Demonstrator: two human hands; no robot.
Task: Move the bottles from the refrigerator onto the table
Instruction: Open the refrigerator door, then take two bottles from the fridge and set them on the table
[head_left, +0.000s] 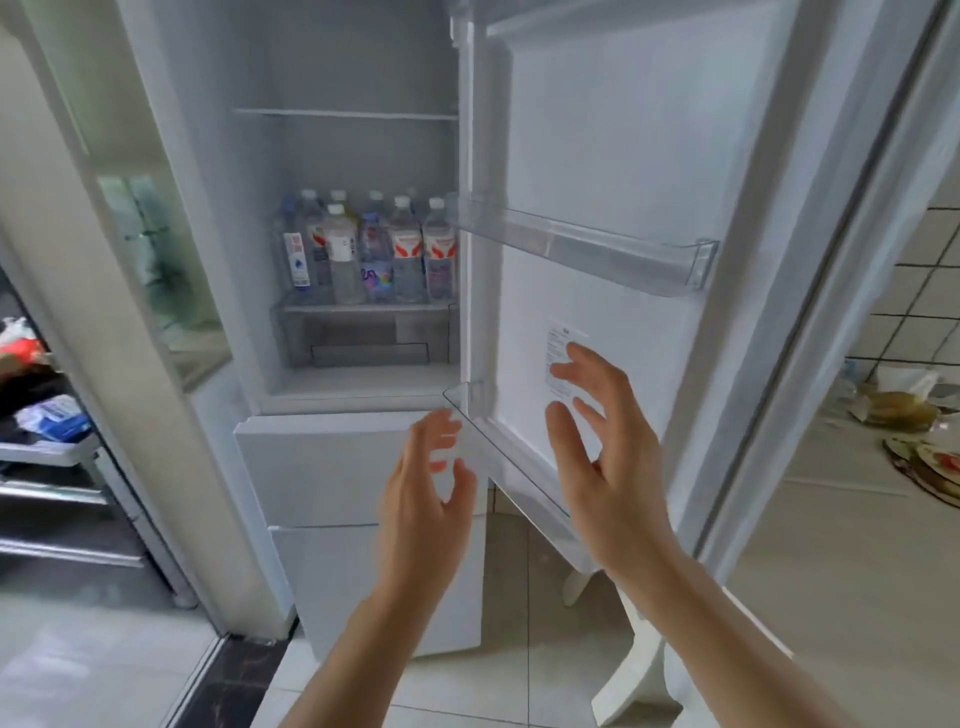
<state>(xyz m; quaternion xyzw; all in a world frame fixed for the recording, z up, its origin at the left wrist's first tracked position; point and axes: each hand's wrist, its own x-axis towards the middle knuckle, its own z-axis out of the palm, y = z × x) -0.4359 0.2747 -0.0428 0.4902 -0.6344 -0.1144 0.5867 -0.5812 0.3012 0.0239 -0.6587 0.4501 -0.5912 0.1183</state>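
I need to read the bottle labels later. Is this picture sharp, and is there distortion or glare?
Head view: bottles soft, label text unreadable; left hand and right hand slightly motion-blurred; refrigerator door edges bow from the wide-angle lens; light even, no strong glare.

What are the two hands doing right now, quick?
Left hand: open, fingers spread, holding nothing.
Right hand: open, fingers spread, holding nothing.

rack (62, 457): left of the tiled floor (519, 649), cluttered
plates (924, 467): right of floor, on a counter
wall tiles (919, 291): above plates
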